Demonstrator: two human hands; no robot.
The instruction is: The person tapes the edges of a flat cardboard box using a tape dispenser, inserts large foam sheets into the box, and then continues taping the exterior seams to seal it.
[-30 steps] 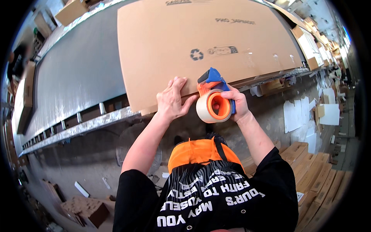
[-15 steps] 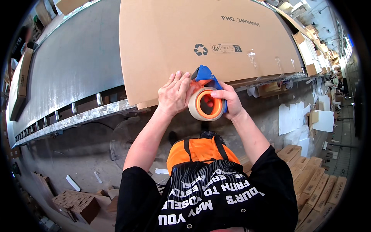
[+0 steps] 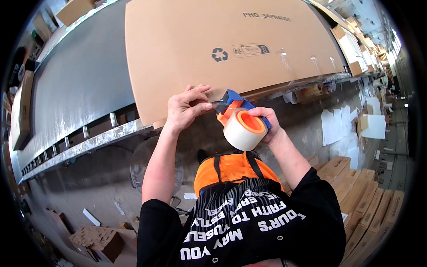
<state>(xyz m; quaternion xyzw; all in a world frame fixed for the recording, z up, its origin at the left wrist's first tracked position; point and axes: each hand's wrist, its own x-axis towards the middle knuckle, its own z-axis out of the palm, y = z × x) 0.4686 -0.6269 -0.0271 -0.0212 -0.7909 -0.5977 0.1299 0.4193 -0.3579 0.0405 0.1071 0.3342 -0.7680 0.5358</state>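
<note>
A tape dispenser [image 3: 233, 99] with a blue and orange frame is gripped by my right hand [image 3: 268, 123], the fingers around its blue side and the thumb by the core. Its wide roll of clear tape [image 3: 242, 139] sits on an orange hub facing me. My left hand [image 3: 187, 108] is at the near edge of a large flat cardboard box [image 3: 178, 49], index finger and thumb apart. The thumb tip lies close to the dispenser's cutting end; whether it touches tape film there is unclear. Short clear tape strips [image 3: 284, 58] cross the box's near edge further right.
The box rests on a conveyor with a dark belt [image 3: 84, 66] and a metal side rail [image 3: 89, 145]. A floor fan [image 3: 138, 171] stands below, partly behind my left arm. Long cartons [image 3: 364, 202] are stacked at lower right; white sheets [image 3: 336, 127] lie on the floor.
The dispenser has tilted, its roll turned and lowered toward me. My left hand has lifted from lying flat beside it and shifted left, its thumb and index finger now spread.
</note>
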